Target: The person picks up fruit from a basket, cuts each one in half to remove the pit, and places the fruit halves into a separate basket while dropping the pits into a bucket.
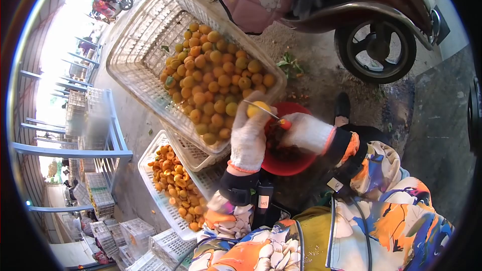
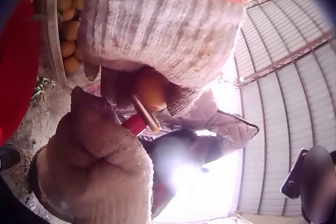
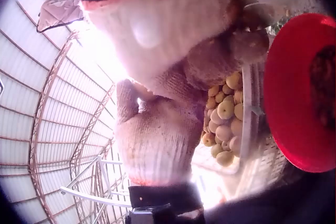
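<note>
My left hand (image 1: pixel 248 138), in a white knitted glove, holds a yellow-orange apricot (image 1: pixel 258 109) in its fingers. The gloved right hand (image 1: pixel 307 133) grips a knife by its red handle (image 1: pixel 285 124). Its thin blade (image 1: pixel 263 108) lies across the apricot in the head view. Seen from the left wrist, the blade (image 2: pixel 146 113) points along the side of the apricot (image 2: pixel 152 88). In the right wrist view the two gloves overlap and hide the fruit. Below both hands stands a red basin (image 1: pixel 286 166) with dark contents.
A large crate (image 1: pixel 145 88) of whole apricots stands ahead, resting on another crate (image 1: pixel 188 154). Beside it a white crate (image 1: pixel 146 163) holds halved apricots. A scooter (image 1: pixel 376 45) is parked ahead on the right. Blue metal frames (image 1: pixel 75 150) and stacked crates (image 1: pixel 100 193) line the left.
</note>
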The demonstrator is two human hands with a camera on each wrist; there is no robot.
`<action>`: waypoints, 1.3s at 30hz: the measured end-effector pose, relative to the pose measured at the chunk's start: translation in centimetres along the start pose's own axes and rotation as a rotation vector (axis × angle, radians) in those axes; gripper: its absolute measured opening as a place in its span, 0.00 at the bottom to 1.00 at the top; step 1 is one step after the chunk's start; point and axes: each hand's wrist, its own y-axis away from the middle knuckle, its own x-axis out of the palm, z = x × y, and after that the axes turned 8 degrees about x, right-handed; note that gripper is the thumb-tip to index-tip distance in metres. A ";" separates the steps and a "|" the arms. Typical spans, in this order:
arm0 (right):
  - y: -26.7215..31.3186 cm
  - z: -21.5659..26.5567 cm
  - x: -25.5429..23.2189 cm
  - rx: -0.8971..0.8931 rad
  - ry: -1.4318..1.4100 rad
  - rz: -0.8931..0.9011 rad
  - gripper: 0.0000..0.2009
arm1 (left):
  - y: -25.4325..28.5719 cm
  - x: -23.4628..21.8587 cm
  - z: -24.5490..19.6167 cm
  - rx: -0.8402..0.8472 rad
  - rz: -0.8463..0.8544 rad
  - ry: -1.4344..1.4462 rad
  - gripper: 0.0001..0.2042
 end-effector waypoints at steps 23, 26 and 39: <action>-0.4 -0.7 -0.1 -0.214 0.262 -0.085 0.10 | 0.1 0.6 0.2 -0.029 -0.027 0.144 0.26; -0.3 -0.2 0.4 -0.065 0.217 -0.117 0.10 | 0.1 1.1 -0.2 0.015 -0.064 0.297 0.28; -1.7 -1.0 -0.2 -0.156 0.309 -0.146 0.10 | 0.7 1.0 0.5 -0.001 -0.094 -0.038 0.22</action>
